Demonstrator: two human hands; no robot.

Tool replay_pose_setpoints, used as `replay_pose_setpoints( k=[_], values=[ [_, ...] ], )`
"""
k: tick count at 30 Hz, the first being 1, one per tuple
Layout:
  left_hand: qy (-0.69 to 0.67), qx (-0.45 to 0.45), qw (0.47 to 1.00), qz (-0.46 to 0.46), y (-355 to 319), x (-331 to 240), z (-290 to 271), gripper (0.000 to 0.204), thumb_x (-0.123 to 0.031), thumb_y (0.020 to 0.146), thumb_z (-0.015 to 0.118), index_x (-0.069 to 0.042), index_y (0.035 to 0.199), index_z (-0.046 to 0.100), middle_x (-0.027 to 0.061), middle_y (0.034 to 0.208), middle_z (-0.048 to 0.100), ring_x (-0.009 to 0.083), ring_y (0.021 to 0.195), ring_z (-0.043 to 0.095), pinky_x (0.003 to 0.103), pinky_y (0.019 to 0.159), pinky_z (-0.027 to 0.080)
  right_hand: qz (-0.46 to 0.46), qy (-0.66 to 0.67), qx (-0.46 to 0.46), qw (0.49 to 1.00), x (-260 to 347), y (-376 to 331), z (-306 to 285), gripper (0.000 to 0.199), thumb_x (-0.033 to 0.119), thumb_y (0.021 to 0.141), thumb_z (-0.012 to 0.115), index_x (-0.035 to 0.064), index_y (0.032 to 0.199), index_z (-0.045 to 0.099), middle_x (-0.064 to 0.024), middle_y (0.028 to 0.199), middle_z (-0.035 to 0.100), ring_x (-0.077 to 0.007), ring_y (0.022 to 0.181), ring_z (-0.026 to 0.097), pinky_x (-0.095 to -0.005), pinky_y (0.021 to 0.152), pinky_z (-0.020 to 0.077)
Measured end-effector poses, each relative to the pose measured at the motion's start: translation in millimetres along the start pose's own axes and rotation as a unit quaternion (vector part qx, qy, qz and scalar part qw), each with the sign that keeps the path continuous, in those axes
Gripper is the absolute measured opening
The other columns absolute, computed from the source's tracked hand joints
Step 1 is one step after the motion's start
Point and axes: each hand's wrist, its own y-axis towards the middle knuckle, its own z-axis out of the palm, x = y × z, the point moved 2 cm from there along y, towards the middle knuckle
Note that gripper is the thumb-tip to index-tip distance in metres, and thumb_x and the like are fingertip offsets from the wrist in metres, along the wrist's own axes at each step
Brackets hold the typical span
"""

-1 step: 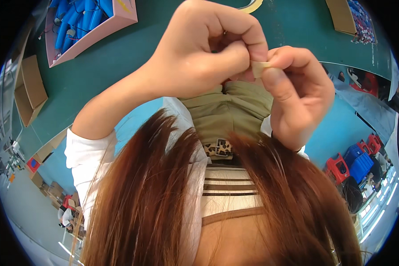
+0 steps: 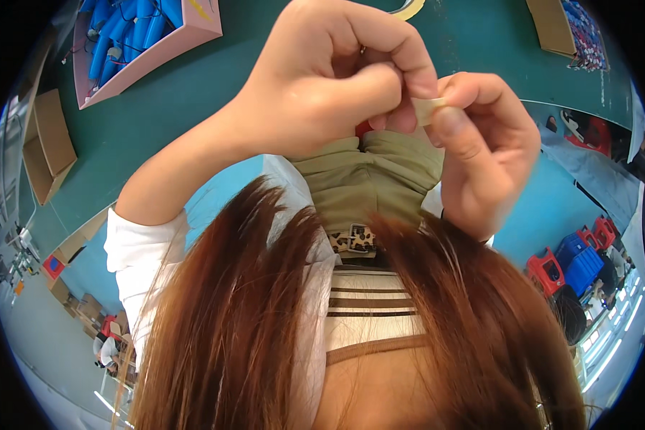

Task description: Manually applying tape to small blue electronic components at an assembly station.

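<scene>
Both hands meet close under the camera, left hand (image 2: 322,79) curled shut and right hand (image 2: 480,143) pinching a small beige strip of tape (image 2: 428,110) between them, raised above the green table (image 2: 193,107); fingertips grip opposite ends, seemingly to peel it.

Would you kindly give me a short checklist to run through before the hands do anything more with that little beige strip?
1. Strip held: the small beige strip is pinched between the left hand and the right hand. Ok.
2. Strip in view: only a short end shows past the fingertips; the rest is hidden. Cannot tell its length.
3. Strip stuck or loose: whether it is tape is not visible. Cannot tell.
4. Hair clear of the hands: the long reddish-brown hair hangs below, apart from the strip. Ok.
5. Supplies nearby: the pink box of blue cylinders sits on the green table, up left. Ok.
</scene>
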Motion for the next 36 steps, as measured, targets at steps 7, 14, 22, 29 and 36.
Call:
replay_pose_setpoints(
  k=[7, 14, 22, 29, 36],
  values=[
    [-0.084, 0.074, 0.993, -0.025, 3, 0, -3, 0.015, -0.006, 0.078, 0.052, 0.005, 0.082, 0.060, 0.0084, 0.065, 0.060, 0.0082, 0.054, 0.055, 0.017, 0.045, 0.040, 0.106, 0.143, 0.056, 0.982, -5, 9, -14, 0.013, 0.014, 0.080, 0.055, 0.0028, 0.084, 0.051, -0.0044, 0.074, 0.051, -0.0106, 0.063, 0.040, -0.0222, 0.056, 0.0311],
    [-0.207, 0.119, 0.966, -0.095, 5, 1, -9, 0.017, 0.001, 0.078, 0.061, 0.007, 0.093, 0.061, 0.0098, 0.074, 0.063, 0.0100, 0.065, 0.060, 0.017, 0.058, 0.046, 0.119, 0.158, 0.089, 0.976, -5, 11, -15, 0.014, 0.016, 0.080, 0.056, 0.0037, 0.085, 0.051, -0.0036, 0.076, 0.051, -0.0094, 0.067, 0.041, -0.0221, 0.056, 0.0321],
    [-0.222, 0.130, 0.963, -0.077, 5, 2, -9, 0.014, 0.001, 0.077, 0.063, 0.007, 0.089, 0.061, 0.0090, 0.073, 0.062, 0.0087, 0.062, 0.058, 0.016, 0.055, 0.044, 0.131, 0.156, 0.070, 0.977, -3, 10, -11, 0.014, 0.015, 0.079, 0.056, 0.0036, 0.085, 0.051, -0.0028, 0.077, 0.051, -0.0085, 0.068, 0.043, -0.0202, 0.057, 0.0343],
    [-0.219, 0.113, 0.963, -0.108, 5, 0, -7, 0.010, 0.002, 0.077, 0.061, 0.007, 0.086, 0.061, 0.0077, 0.072, 0.062, 0.0078, 0.062, 0.057, 0.016, 0.055, 0.043, 0.112, 0.127, 0.037, 0.985, -2, 8, -9, 0.012, 0.012, 0.079, 0.056, 0.0018, 0.083, 0.052, -0.0027, 0.074, 0.050, -0.0095, 0.066, 0.043, -0.0218, 0.055, 0.0326],
    [-0.021, 0.104, 0.990, -0.088, 5, -6, -6, 0.007, 0.000, 0.074, 0.058, 0.004, 0.079, 0.060, 0.0015, 0.066, 0.058, 0.0023, 0.058, 0.051, 0.015, 0.051, 0.038, 0.075, 0.031, 0.007, 0.997, 1, 1, -3, 0.009, 0.001, 0.076, 0.058, -0.0028, 0.084, 0.054, -0.0069, 0.080, 0.056, -0.0109, 0.069, 0.048, -0.0213, 0.063, 0.0362]
  ],
)
